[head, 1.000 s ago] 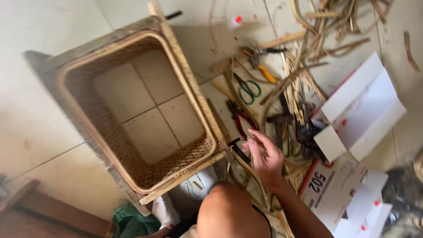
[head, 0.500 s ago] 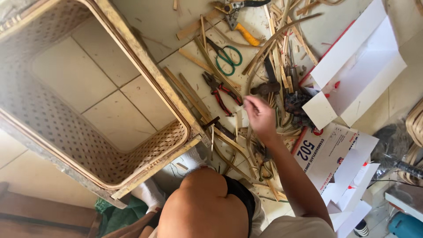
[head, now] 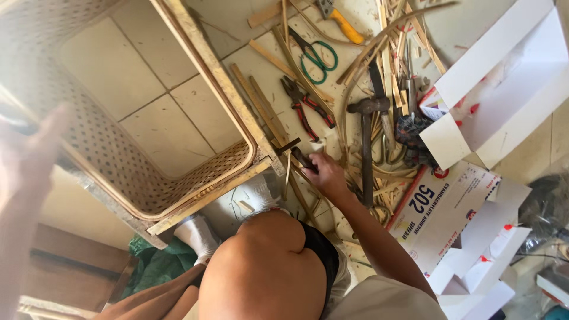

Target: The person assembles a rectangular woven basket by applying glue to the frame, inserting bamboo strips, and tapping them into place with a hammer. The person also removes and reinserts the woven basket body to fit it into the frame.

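Observation:
My right hand (head: 325, 175) is low on the tiled floor beside the near corner of a large woven rattan basket (head: 207, 71). Its fingers are closed on a small dark tool (head: 301, 157) that touches the wooden corner strip. My left hand (head: 29, 151) is blurred at the far left, fingers spread, against the basket's left wall. The basket lies on its side with its opening facing up at me. My bent knee (head: 267, 266) is just below the right hand.
Red-handled pliers (head: 305, 109), green-handled scissors (head: 318, 56), a hammer (head: 367, 109), a yellow-handled tool (head: 347, 26) and several loose rattan strips (head: 391, 47) lie right of the basket. White cardboard boxes (head: 504, 77) and a printed carton (head: 444, 213) fill the right side.
My right hand has moved from the pile of tools down and left to the basket's corner, now shut on the dark tool. My left hand has come into view at the left.

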